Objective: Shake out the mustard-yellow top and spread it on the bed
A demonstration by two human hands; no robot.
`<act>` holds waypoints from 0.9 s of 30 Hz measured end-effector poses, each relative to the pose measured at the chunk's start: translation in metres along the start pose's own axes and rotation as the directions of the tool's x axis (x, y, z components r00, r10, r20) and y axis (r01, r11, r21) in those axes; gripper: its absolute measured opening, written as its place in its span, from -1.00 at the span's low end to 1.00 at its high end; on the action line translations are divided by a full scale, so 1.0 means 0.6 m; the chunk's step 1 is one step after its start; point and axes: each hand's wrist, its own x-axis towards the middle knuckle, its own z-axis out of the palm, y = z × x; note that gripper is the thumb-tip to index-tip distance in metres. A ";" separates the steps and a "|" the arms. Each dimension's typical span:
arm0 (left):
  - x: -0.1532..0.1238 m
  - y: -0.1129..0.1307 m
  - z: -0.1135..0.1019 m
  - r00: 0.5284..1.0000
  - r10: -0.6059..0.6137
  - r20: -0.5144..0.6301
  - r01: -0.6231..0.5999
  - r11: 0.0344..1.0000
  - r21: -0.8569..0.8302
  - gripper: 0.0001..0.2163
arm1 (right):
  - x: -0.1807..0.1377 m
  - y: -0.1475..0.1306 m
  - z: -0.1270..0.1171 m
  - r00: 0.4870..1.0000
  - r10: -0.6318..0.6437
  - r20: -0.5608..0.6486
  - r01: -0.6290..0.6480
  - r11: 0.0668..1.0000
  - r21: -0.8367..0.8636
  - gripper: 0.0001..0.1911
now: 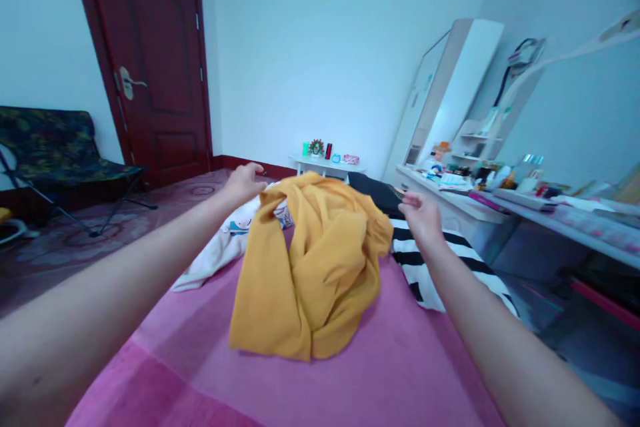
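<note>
A crumpled mustard-yellow garment [325, 260] lies heaped in the middle of the pink bedspread [410, 373]; its exact kind is hidden by the folds. My left hand [245, 181] hovers just past its upper left edge, thumb and fingers apart, with nothing in it. On the other side, my right hand [423, 215] is held off the garment's right edge, fingers loosely bent and apart, holding nothing I can see. A white printed garment [215, 257] lies below my left hand. Under my right forearm is a black-and-white striped cloth [470, 260], with a black cloth [375, 193] beyond it.
A low white table [327, 165] with small items stands by the far wall. Along the right runs a cluttered dressing table [450, 193] beside a desk [575, 220]. A folding chair [50, 147] stands at left near a dark red door [155, 67].
</note>
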 end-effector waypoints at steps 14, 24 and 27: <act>-0.260 -0.051 0.176 0.823 0.347 0.450 -0.366 0.929 -0.049 -0.75 | -0.293 -0.020 0.060 0.621 -0.400 0.675 0.264 0.917 0.300 -0.61; -0.250 -0.057 0.165 0.888 0.253 0.385 -0.250 0.966 -0.058 -0.79 | -0.274 -0.064 0.034 0.462 -0.510 0.726 0.364 0.855 0.369 -0.83; -0.245 -0.063 0.164 0.887 0.231 0.400 -0.227 0.972 -0.058 -0.79 | -0.228 -0.059 0.009 0.775 -0.381 0.503 0.187 0.900 0.394 -0.85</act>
